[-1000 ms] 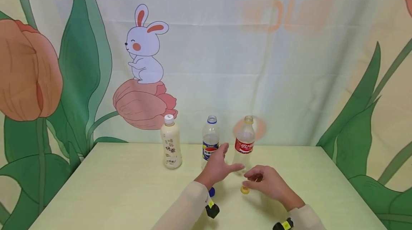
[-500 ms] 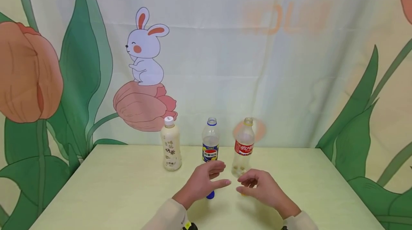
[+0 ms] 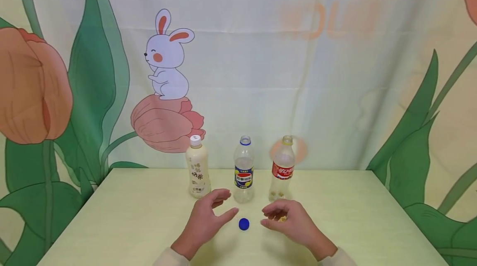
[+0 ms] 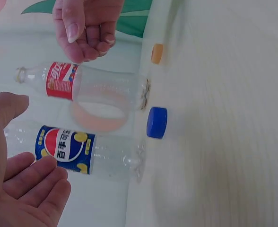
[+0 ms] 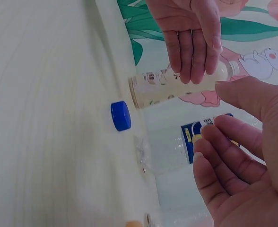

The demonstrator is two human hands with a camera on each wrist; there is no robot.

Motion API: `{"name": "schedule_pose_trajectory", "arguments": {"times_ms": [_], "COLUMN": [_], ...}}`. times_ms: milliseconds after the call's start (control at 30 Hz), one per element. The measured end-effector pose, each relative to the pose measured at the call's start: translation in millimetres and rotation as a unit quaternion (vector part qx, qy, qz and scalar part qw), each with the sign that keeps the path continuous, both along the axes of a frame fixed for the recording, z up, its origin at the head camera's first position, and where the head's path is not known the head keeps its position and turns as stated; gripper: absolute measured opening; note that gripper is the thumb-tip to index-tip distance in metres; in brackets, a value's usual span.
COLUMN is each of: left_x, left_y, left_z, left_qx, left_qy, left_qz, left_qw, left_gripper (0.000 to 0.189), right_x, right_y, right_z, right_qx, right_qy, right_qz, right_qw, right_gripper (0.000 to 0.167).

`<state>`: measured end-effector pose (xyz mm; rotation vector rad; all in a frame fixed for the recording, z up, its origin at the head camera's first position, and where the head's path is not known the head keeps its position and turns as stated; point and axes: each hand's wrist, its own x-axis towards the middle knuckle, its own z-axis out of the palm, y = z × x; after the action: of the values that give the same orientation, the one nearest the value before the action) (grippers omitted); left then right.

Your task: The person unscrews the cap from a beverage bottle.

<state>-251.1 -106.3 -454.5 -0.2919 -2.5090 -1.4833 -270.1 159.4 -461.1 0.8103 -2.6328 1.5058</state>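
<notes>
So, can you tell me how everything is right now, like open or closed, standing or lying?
Milk tea bottle: upright, white cap on
Pepsi bottle: upright, uncapped
Coca-Cola bottle: upright, uncapped
Blue cap: off, lying on the table
Yellow-orange cap: off, lying on the table
Left grip: thumb and fingers apart, holding nothing
Right grip: fingers loosely curved, holding nothing

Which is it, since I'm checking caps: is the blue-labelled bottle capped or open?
Open: the blue-labelled bottle shows a bare, uncapped mouth, and a blue cap lies on the table in front of it.
</notes>
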Motion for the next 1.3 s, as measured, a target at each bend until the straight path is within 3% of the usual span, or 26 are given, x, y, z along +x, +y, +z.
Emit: {"name": "schedule_pose_trajectory", "arguments": {"times_ms": [300, 500, 700, 933, 1300], "left_x": [-3.2, -8.9, -16.3, -26.5, -54.3], "left_y": [-25.3, -38.1, -49.9, -61.0, -74.5], "left_z": [-0.9, -1.3, -3.3, -2.4, -3.7], "left_qx": [0.009, 0.029, 0.047, 0.026, 0.008], "left_qy": [0.039, 0.052, 0.052, 0.028, -0.018], "left_qz": [0.094, 0.135, 0.156, 0.163, 0.162], "left_qw": [0.9948, 0.9891, 0.9852, 0.9859, 0.9866], "left_gripper": [0.048, 0.054, 0.062, 0.072, 0.084], "right_x": [-6.1, -14.5, -24.4, -29.1, -40.6], "right_y": [-35, -58, -83, -107, -146], "right_z": [21.9, 36.4, 46.8, 63.1, 77.9], "right_qx": [-0.044, -0.077, -0.093, -0.080, -0.128], "right_qy": [0.003, 0.000, -0.001, 0.030, 0.027], "right_qz": [-0.007, -0.002, 0.005, -0.039, -0.054], "right_qw": [0.9990, 0.9970, 0.9957, 0.9956, 0.9899], "right_gripper": [0.022, 0.023, 0.026, 0.035, 0.038]}}
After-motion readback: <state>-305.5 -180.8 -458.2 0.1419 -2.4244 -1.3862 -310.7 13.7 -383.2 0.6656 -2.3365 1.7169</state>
